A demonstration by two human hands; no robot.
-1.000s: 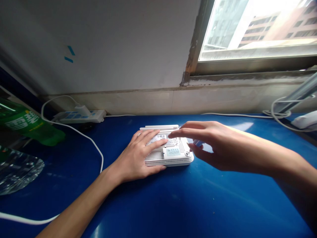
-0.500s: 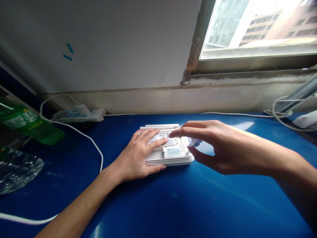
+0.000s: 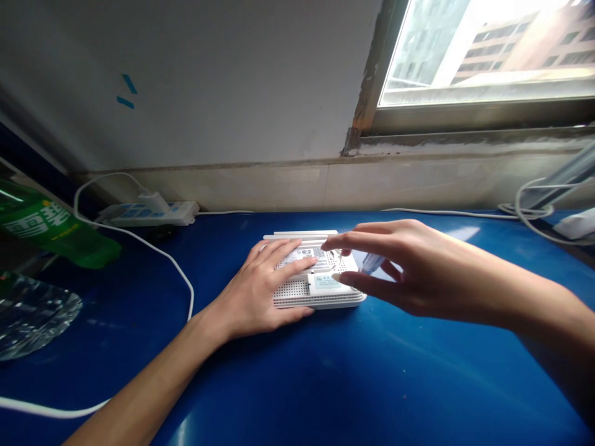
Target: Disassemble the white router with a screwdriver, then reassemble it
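Observation:
A white router (image 3: 297, 288) lies upside down on the blue table, its perforated underside and printed labels facing up and its antennas folded along the far side. My left hand (image 3: 260, 285) holds it from the left, fingers spread over the underside and thumb along the near edge. Above its right end, my right hand (image 3: 413, 266) has thumb and index finger apart near a thin white cord loop (image 3: 339, 260). Tucked behind those two fingers is a bluish translucent object (image 3: 372, 263), held by the other fingers; its kind is unclear.
A white power strip (image 3: 181, 214) with a plugged-in charger stands by the wall. Its white cable (image 3: 186, 282) curves across the table's left side. A green drink bottle (image 3: 69, 238) and a clear plastic bottle (image 3: 41, 316) lie at left. Coiled cable (image 3: 530, 204) surrounds a post at right.
My right hand has shifted slightly up, its thumb moving left over the router's label. The bluish object has turned with the hand. My left hand and the router stay in place.

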